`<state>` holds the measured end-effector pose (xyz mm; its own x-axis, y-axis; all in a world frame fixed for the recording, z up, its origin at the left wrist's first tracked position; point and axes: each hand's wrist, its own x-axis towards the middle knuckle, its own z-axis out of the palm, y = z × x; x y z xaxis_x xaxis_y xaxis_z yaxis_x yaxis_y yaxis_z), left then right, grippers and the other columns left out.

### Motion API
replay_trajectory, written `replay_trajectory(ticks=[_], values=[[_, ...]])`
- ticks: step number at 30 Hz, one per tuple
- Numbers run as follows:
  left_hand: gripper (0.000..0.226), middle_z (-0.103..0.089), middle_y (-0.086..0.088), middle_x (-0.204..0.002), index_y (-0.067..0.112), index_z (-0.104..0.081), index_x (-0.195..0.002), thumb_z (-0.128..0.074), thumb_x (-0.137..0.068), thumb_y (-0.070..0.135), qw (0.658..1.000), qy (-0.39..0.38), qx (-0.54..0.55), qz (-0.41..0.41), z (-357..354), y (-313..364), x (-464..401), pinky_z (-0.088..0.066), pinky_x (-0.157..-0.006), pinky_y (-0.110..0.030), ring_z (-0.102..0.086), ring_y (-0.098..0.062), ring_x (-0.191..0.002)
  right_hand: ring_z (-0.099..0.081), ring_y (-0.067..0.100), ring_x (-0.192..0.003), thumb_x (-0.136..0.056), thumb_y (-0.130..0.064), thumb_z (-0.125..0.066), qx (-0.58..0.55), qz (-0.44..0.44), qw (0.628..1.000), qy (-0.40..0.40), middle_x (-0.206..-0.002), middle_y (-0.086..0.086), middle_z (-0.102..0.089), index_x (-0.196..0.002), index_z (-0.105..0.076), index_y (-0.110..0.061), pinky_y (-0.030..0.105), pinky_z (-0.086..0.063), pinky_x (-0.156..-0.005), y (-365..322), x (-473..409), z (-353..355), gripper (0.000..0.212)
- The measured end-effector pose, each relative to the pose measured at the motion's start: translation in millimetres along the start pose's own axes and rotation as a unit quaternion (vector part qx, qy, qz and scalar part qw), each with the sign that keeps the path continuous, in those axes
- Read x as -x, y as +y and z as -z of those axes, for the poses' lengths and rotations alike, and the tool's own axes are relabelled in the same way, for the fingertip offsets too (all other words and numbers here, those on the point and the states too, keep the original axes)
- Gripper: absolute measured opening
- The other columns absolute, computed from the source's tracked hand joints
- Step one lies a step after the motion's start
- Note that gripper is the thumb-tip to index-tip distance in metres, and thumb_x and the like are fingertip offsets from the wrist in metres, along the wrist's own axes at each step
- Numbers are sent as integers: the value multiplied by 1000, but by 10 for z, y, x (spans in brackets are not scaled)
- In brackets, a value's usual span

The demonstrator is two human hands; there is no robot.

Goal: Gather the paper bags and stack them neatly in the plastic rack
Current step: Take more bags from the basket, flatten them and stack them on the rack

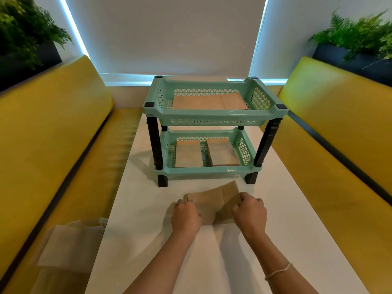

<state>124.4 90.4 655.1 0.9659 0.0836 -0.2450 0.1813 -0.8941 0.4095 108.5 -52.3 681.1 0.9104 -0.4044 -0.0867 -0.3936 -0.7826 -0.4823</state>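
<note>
From the head camera, both hands are down on the white desk (148,230), working a small bundle of flat brown paper bags (209,203) that lies just in front of the rack. The left hand (185,217) curls over the bundle's left end, fingers clenched around the stacked edges. The right hand (250,213) grips the right end, thumb tucked under and fingers wrapped over the top, and one bag's corner pokes up at an angle behind it. A thin beaded bracelet (277,271) sits on the right wrist.

Straight ahead stands the mint-green two-tier plastic rack (212,115) on black posts, its feet planted on the desk. The top tray holds a flat brown paper bag (203,102) laid across its floor. The bottom tray carries two more piles side by side, a left pile of brown bags (187,154) and a right pile of brown bags (222,152), with a gap of green lattice between them.

Yellow padded benches (53,124) run along both sides of the desk. On the left bench seat, near the bottom corner, lies a pale paper bag (70,242), blurred. Dark planters with green ferns (356,35) sit behind each backrest, and a white roller blind (165,35) covers the window at the far end.
</note>
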Motion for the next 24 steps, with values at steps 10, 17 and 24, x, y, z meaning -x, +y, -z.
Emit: replay_trajectory(ticks=[10,17,24], values=[[38,-49,-10,-127,16,-52,-129,-55,-92,28,1000,13,-2,-5,-52,-30,25,-43,-92,-32,-45,-24,-120,-55,21,-94,-93,-15,-48,-31,62,997,31,-103,5,-68,-118,-64,-15,32,-49,-84,-17,96,-10,29],[40,-46,-10,-132,15,-51,-131,-54,-93,26,1000,10,12,-2,-73,-48,11,-43,-93,-32,-44,-25,-121,-60,24,-87,-91,-7,-46,-60,71,996,12,-101,11,-67,-117,-63,-12,33,-51,-78,-8,130,-17,31],[84,-38,-13,-142,10,-23,-146,-71,-80,31,989,38,137,41,-23,-78,47,-37,-102,-35,-35,-28,-131,-57,16,-91,-88,-4,-51,-210,2,977,-25,-98,1,-64,-104,-65,-16,27,-46,-83,62,138,94,25]])
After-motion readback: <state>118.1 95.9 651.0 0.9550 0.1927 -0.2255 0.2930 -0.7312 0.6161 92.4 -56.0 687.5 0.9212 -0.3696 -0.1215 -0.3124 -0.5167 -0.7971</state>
